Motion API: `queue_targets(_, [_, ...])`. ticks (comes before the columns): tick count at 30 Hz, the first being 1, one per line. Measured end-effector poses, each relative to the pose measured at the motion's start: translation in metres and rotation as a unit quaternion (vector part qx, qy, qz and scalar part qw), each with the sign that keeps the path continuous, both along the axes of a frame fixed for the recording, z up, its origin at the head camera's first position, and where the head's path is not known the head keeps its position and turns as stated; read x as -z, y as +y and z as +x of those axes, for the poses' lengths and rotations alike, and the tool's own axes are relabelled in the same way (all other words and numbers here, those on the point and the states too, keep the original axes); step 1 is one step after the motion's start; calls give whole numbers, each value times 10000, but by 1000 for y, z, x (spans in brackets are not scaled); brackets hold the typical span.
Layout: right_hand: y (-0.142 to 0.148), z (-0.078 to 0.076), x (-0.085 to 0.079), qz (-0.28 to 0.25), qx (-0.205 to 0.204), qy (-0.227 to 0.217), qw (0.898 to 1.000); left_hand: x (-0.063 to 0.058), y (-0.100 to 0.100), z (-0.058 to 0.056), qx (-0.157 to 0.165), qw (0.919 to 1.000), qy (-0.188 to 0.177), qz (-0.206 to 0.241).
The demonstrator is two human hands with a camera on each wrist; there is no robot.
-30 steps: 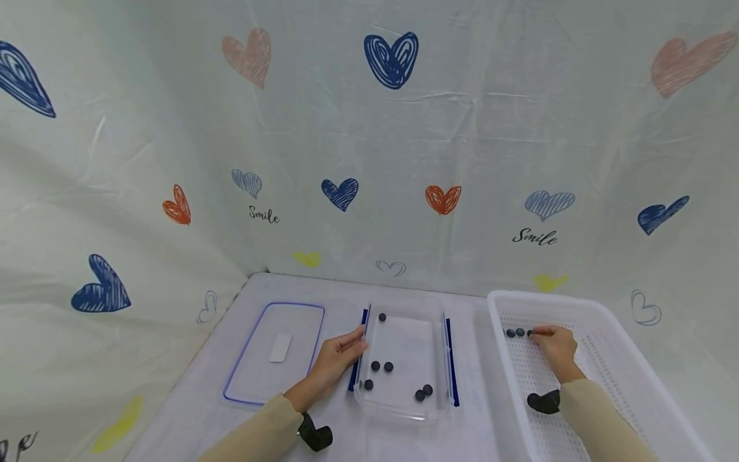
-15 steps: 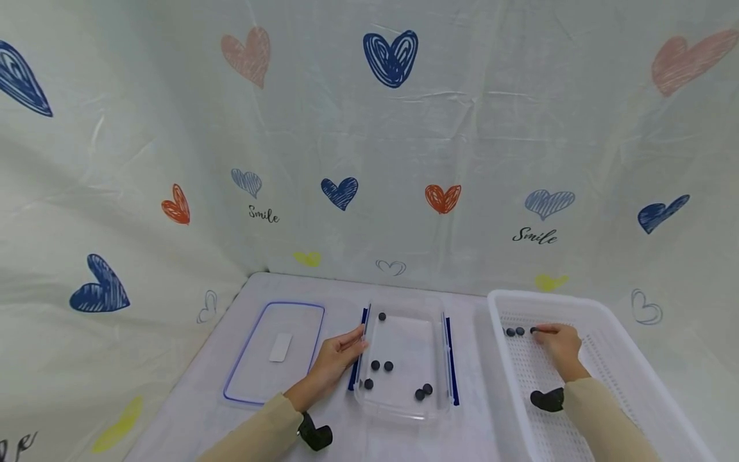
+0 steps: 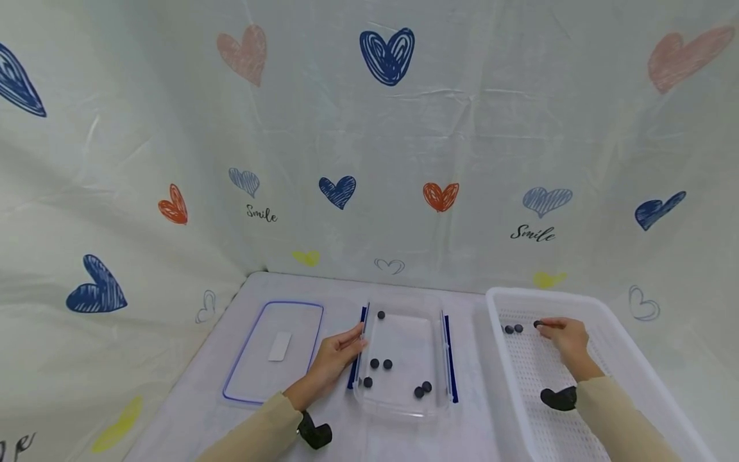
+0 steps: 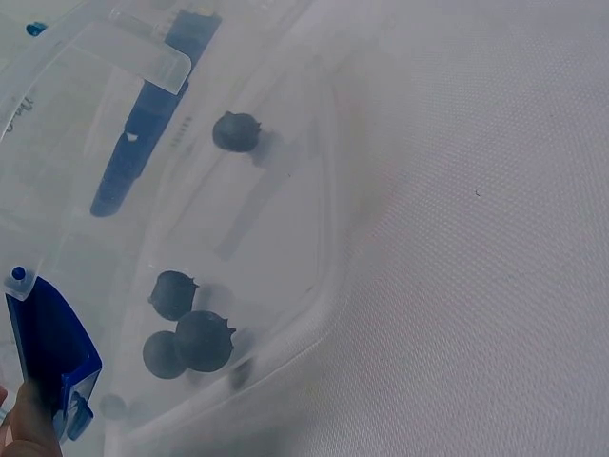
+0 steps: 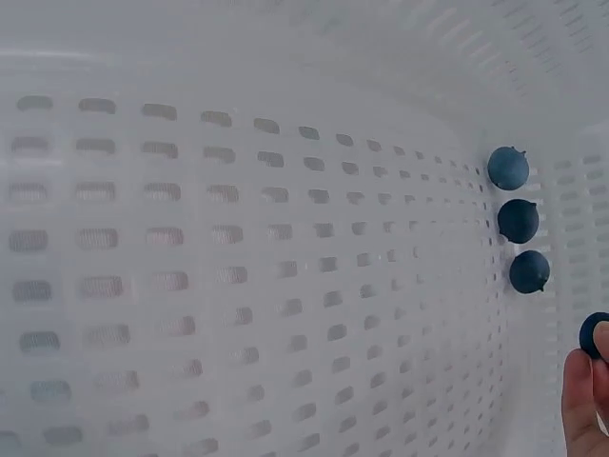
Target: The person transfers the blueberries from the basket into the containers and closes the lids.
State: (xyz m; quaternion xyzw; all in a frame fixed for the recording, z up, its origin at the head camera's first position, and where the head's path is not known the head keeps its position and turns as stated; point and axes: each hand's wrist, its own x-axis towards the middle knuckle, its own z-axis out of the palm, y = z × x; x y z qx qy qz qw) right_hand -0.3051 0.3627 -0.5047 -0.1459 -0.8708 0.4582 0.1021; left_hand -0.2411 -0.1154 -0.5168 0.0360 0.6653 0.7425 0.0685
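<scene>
In the head view my left hand holds the left side of a clear plastic box by its dark blue latch. Several blueberries lie scattered on the box floor, and the left wrist view shows some of them through the clear wall. Inside a white perforated basket at the right, my right hand pinches one blueberry between thumb and fingers. Three more blueberries sit in a row near the basket's far end, apart from the held one.
The box's clear lid, with a blue rim and a white rectangle in its middle, lies left of the box. A second blue latch hangs open on the box's right side. A heart-printed sheet hangs behind the table.
My right hand has moved a little right and away from the row of blueberries, carrying the one it pinches. The left hand keeps its place on the box.
</scene>
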Motion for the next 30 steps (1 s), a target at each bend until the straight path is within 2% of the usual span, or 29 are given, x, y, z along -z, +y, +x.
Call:
queue_targets(7, [-1,7,-18,-319,-521,-75,9981,-1,0,-1,-55,10000,-68,19])
queue_targets(12, [-4,11,-29,-646,-866,-120,9941,-3,0,0,-40,10000,25,-20])
queue_targets(17, [7,3,-20,-1213,-1167,-47,9857,-4,0,0,15,10000,15,40])
queue_targets(19, [7,3,-22,-1363,-1317,-47,9819,-4,0,0,24,10000,4,57])
queue_targets(21, [2,6,-27,-1462,-1405,-37,9792,-3,0,0,28,10000,-19,75])
queue_targets(25, [-18,19,-49,-1230,-1578,-76,9798,-1,-1,-1,39,9999,-78,82])
queue_targets(30, [-33,26,-65,-1568,-1722,-120,9724,-2,-1,0,5,10000,-29,37])
